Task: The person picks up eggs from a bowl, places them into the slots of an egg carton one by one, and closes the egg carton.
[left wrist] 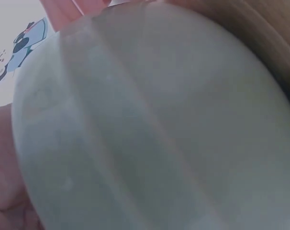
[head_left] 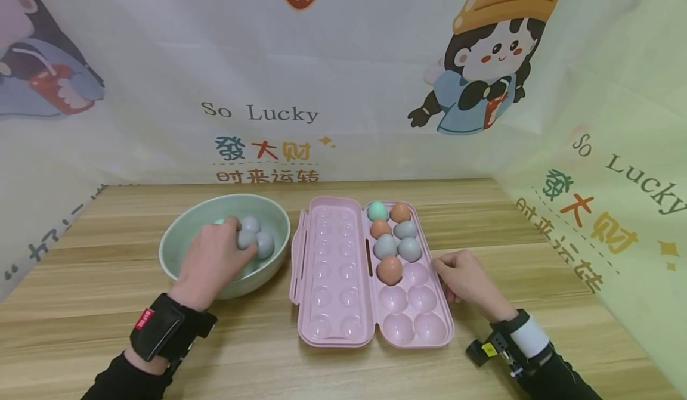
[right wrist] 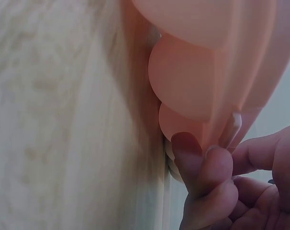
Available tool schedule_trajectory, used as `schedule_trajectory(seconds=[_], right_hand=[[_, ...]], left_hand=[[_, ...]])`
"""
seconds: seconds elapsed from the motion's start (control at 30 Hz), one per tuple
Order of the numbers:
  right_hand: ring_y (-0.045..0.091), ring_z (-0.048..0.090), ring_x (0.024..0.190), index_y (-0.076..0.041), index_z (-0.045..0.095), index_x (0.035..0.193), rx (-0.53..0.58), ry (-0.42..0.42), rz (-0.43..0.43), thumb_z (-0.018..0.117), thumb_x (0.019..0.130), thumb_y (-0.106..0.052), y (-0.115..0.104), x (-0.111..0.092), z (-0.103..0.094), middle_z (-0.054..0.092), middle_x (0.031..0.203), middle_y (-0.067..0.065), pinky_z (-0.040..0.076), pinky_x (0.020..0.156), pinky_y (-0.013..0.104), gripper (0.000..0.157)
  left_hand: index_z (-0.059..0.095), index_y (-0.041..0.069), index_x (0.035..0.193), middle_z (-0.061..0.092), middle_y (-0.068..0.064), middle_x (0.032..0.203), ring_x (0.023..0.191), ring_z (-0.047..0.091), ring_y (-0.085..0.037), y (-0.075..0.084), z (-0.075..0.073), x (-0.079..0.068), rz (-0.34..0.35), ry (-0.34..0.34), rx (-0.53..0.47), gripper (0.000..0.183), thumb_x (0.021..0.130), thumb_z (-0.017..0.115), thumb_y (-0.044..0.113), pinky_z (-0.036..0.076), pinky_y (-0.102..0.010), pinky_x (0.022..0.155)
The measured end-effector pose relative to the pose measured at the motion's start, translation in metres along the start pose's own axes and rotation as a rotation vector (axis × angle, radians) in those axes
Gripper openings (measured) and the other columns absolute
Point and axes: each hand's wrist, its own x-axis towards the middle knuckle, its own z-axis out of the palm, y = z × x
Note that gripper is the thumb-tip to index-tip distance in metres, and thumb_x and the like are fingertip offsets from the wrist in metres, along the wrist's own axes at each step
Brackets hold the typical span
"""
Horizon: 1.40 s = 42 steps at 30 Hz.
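At the left, my left hand [head_left: 210, 260] reaches over the rim of a pale green bowl [head_left: 177, 233]. Its thumb and index finger close around a grey-blue egg [head_left: 247, 238] among other eggs [head_left: 265, 245]; its other fingers are hidden. The bowl's outer wall [left wrist: 150, 110] fills most of the left wrist view. On the right, my right hand [head_left: 468, 281] pinches the side edge of the open pink egg carton [head_left: 449, 328]. In the right wrist view, the thumb and fingers [right wrist: 217, 167] meet at the carton's rim [right wrist: 250, 86].
Brown eggs [head_left: 390, 270], grey-blue eggs [head_left: 409, 249] and one green egg [head_left: 378, 211] fill the far cups; several near cups hold nothing. The carton's lid [head_left: 335, 269] lies folded back toward the bowl. A printed cloth [head_left: 365, 90] stands behind the wooden table [head_left: 247, 346].
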Motion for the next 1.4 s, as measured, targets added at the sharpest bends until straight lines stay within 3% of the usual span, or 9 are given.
schedule_trajectory(seconds=[0.27, 0.5, 1.03, 1.4], right_hand=[[0.013, 0.044, 0.040, -0.004, 0.062, 0.068, 0.005, 0.001, 0.003, 0.051, 0.098, -0.013, 0.000, 0.000, 0.000, 0.048, 0.048, 0.002, 0.037, 0.039, 0.025, 0.034], [0.012, 0.044, 0.040, -0.004, 0.062, 0.067, 0.007, -0.001, -0.001, 0.051, 0.098, -0.013, 0.000, 0.000, 0.001, 0.048, 0.048, 0.002, 0.037, 0.039, 0.024, 0.034], [0.012, 0.044, 0.039, -0.004, 0.062, 0.068, 0.009, -0.002, -0.012, 0.051, 0.098, -0.012, 0.000, 0.001, 0.001, 0.049, 0.048, 0.002, 0.037, 0.038, 0.024, 0.034], [0.013, 0.044, 0.040, -0.005, 0.061, 0.066, 0.007, 0.000, -0.014, 0.052, 0.098, -0.014, 0.002, 0.000, 0.002, 0.048, 0.048, 0.002, 0.037, 0.038, 0.025, 0.034]], left_hand=[[0.057, -0.003, 0.092, 0.049, -0.009, 0.067, 0.053, 0.046, -0.020, 0.004, -0.004, -0.001, 0.005, 0.023, -0.024, 0.022, 0.083, 0.065, 0.015, 0.036, -0.031, 0.043], [0.060, -0.010, 0.109, 0.057, -0.015, 0.077, 0.055, 0.050, -0.021, 0.009, -0.006, 0.000, 0.039, 0.086, -0.020, 0.038, 0.084, 0.067, 0.018, 0.040, -0.031, 0.043], [0.061, -0.007, 0.108, 0.056, -0.013, 0.075, 0.054, 0.049, -0.020, 0.015, -0.006, 0.000, 0.124, 0.204, -0.028, 0.035, 0.085, 0.068, 0.019, 0.039, -0.031, 0.044], [0.061, -0.007, 0.108, 0.059, -0.017, 0.080, 0.057, 0.052, -0.021, 0.026, -0.005, -0.003, 0.152, 0.192, -0.026, 0.037, 0.084, 0.070, 0.019, 0.046, -0.035, 0.048]])
